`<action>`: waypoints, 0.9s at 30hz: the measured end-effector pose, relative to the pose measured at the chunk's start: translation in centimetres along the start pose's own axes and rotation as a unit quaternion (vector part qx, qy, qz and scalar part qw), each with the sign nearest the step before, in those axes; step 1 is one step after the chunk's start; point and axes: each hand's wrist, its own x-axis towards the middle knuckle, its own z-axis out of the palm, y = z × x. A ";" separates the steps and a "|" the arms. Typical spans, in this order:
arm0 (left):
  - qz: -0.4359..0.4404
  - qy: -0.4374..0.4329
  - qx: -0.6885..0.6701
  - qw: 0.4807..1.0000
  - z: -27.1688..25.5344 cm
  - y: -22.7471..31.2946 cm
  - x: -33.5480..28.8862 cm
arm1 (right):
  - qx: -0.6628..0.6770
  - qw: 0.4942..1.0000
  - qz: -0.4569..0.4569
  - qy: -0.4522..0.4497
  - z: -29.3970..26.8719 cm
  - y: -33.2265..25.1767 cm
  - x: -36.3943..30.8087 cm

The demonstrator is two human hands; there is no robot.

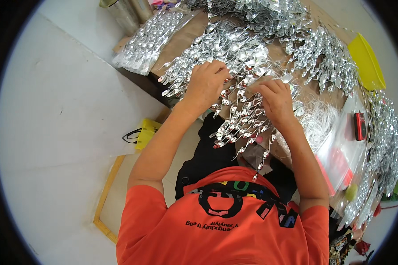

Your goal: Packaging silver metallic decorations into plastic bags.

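Over the table's near edge, my left hand [206,85] has its fingers drawn together among shiny silver twisted strips [225,44]. What lies between its fingertips is too small to tell. To its right, my right hand [276,99] is also closed in a pinch above the strips, its thumb and forefinger pointing toward my left hand. Whatever it pinches is hidden by the fingers and the glare. Below both hands, more silver spirals [247,119] hang in strings over the edge, one string reaching down to my orange shirt [225,238].
Bagged silver pieces [148,42] lie at the far left. Further silver heaps [325,59] cover the back and right. A tangle of white thread [316,126], a clear plastic bag [340,150], a red and black device [359,126] and a yellow container [367,62] are rightward.
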 end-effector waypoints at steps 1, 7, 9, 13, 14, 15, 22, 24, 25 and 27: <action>0.000 0.001 -0.004 1.000 0.0 0.1 0.1 | 0.000 1.000 0.001 0.000 0.2 0.0 0.1; 0.002 0.004 -0.024 1.000 0.2 -0.7 0.4 | -0.025 0.995 -0.076 0.059 1.9 -0.9 2.1; 0.006 0.010 -0.034 0.999 0.3 -1.1 0.5 | -0.035 0.997 -0.067 0.030 2.3 -0.5 2.0; 0.006 -0.002 -0.057 0.998 0.0 -0.9 0.8 | -0.031 0.998 -0.052 0.004 2.3 0.4 1.5; 0.006 0.002 -0.057 0.998 0.1 -1.1 0.6 | -0.030 0.998 -0.053 0.004 2.2 0.4 1.5; 0.007 0.005 -0.057 0.998 0.2 -1.2 0.6 | -0.034 0.998 -0.055 0.004 2.2 0.3 1.6; -0.002 -0.007 -0.054 0.999 -0.5 -0.8 0.7 | -0.037 0.998 -0.054 0.004 2.6 0.1 2.1; -0.010 -0.019 -0.065 0.998 -0.5 -1.0 0.7 | -0.039 0.997 -0.059 0.002 2.5 0.2 2.2; -0.010 -0.019 -0.065 0.998 -0.5 -1.0 0.7 | -0.042 0.997 -0.063 0.000 2.5 0.3 2.1; -0.019 -0.027 -0.063 0.997 -0.6 -1.0 0.7 | -0.043 0.997 -0.062 -0.004 2.5 0.3 2.0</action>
